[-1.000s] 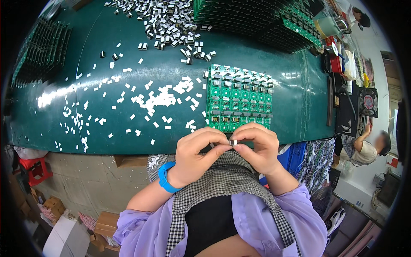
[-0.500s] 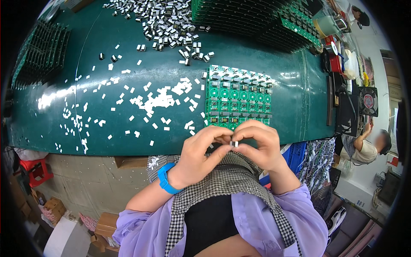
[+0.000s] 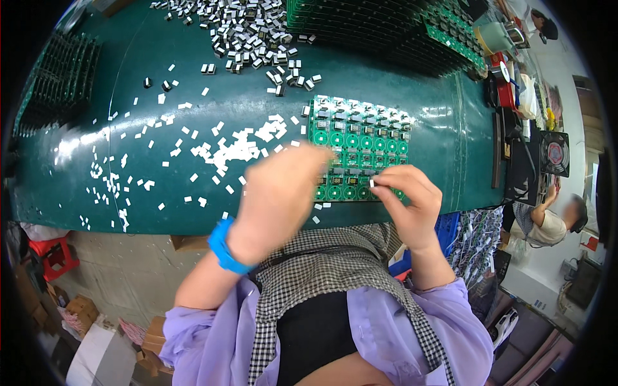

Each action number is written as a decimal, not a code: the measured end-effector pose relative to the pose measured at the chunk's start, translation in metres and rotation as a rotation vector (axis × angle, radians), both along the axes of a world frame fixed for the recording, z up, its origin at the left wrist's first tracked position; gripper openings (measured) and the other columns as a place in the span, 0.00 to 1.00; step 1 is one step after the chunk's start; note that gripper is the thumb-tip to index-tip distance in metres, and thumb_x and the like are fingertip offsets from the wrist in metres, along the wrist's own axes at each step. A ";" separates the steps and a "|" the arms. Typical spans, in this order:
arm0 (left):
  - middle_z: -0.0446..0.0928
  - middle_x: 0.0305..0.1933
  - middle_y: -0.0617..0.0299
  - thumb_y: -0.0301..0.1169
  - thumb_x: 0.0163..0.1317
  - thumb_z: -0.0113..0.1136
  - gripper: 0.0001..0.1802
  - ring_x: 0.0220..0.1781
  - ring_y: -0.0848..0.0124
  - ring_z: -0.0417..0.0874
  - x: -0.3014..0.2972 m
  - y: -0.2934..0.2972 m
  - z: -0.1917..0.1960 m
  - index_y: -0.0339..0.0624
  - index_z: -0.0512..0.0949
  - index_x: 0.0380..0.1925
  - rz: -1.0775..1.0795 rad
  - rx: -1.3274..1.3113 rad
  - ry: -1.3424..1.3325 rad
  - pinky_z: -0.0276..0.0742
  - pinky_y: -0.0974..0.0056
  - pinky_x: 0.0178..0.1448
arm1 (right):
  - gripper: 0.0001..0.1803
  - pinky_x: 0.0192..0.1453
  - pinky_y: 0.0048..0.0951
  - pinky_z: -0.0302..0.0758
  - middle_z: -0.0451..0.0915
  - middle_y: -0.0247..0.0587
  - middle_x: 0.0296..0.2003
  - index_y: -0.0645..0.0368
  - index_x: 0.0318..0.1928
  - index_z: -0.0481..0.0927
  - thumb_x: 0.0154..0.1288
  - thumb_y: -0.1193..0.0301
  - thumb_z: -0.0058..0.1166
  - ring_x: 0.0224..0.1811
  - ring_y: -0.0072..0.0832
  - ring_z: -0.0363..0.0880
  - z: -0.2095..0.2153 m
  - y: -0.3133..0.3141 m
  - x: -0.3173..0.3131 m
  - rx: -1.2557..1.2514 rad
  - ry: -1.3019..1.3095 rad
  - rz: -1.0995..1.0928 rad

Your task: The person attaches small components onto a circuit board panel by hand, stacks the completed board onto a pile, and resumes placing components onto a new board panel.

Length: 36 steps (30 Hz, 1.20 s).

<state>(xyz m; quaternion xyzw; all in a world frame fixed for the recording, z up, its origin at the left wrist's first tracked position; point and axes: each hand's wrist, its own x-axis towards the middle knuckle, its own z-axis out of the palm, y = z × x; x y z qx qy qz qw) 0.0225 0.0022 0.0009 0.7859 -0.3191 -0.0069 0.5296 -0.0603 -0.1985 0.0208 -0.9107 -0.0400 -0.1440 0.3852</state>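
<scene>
One green circuit board panel (image 3: 358,147), two hands (image 3: 283,193), perhaps hundred-odd white chips (image 3: 239,149)

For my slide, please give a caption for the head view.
Right hand pinches a small white part over a green circuit board panel; blurred left hand hovers beside.

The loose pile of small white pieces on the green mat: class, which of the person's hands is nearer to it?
Left. The left hand hovers just right of the white pieces; the right hand is farther right, at the green circuit board panel.

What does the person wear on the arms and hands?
Both hands are bare, with no gloves. The left hand has a bright blue band around its wrist; the right hand has none. Loose lilac sleeves are pushed up near the elbows, under a black-and-white checked vest.
</scene>
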 end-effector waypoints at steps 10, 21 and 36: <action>0.71 0.34 0.52 0.19 0.53 0.57 0.12 0.39 0.52 0.74 0.046 -0.011 -0.015 0.36 0.73 0.40 0.060 0.341 -0.159 0.71 0.55 0.43 | 0.10 0.30 0.28 0.76 0.79 0.36 0.29 0.60 0.32 0.81 0.46 0.81 0.63 0.29 0.31 0.80 -0.004 -0.003 0.004 -0.320 -0.055 0.104; 0.78 0.38 0.55 0.17 0.56 0.57 0.08 0.38 0.66 0.82 0.015 0.009 0.003 0.29 0.78 0.37 -0.022 -0.212 0.504 0.79 0.67 0.43 | 0.11 0.28 0.26 0.75 0.78 0.35 0.30 0.59 0.34 0.82 0.46 0.78 0.65 0.28 0.29 0.79 0.003 0.002 0.001 -0.373 0.019 0.094; 0.80 0.36 0.56 0.18 0.54 0.62 0.06 0.38 0.71 0.82 -0.043 -0.001 -0.005 0.31 0.80 0.33 -0.106 -0.486 0.738 0.80 0.70 0.45 | 0.11 0.35 0.25 0.79 0.82 0.43 0.33 0.63 0.34 0.82 0.47 0.80 0.66 0.32 0.31 0.83 0.004 0.020 -0.010 0.230 0.034 0.174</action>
